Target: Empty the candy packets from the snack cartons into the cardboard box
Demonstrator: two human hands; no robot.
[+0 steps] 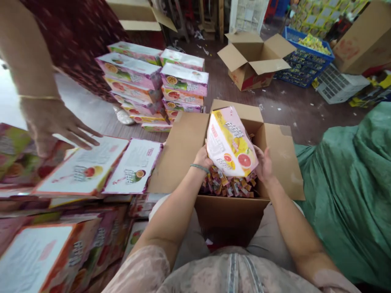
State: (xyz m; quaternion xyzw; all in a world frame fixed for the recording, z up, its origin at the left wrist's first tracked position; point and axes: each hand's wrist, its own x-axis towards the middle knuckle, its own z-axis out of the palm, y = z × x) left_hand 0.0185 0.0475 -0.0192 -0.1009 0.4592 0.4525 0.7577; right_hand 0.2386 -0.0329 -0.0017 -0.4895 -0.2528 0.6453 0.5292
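Between my two hands is a printed box (231, 140), white, pink and yellow with grapefruit pictures, tilted above an open carton. My left hand (205, 158) grips its left side, and a band circles that wrist. On the box's lower right side my right hand (264, 163) presses with the fingers, thumb up. Below it, the brown carton (279, 156) stands in front of me with its flaps folded out. Many small wrapped sachets (230, 188) fill the carton under the box. Part of them is hidden by the box.
Another person's hand (58, 122) reaches over flat printed boxes (132, 169) at left. Stacked fruit boxes (131, 73) stand beyond. Farther back are an open carton (244, 77) and a blue crate (305, 67). Green fabric (351, 187) lies at right.
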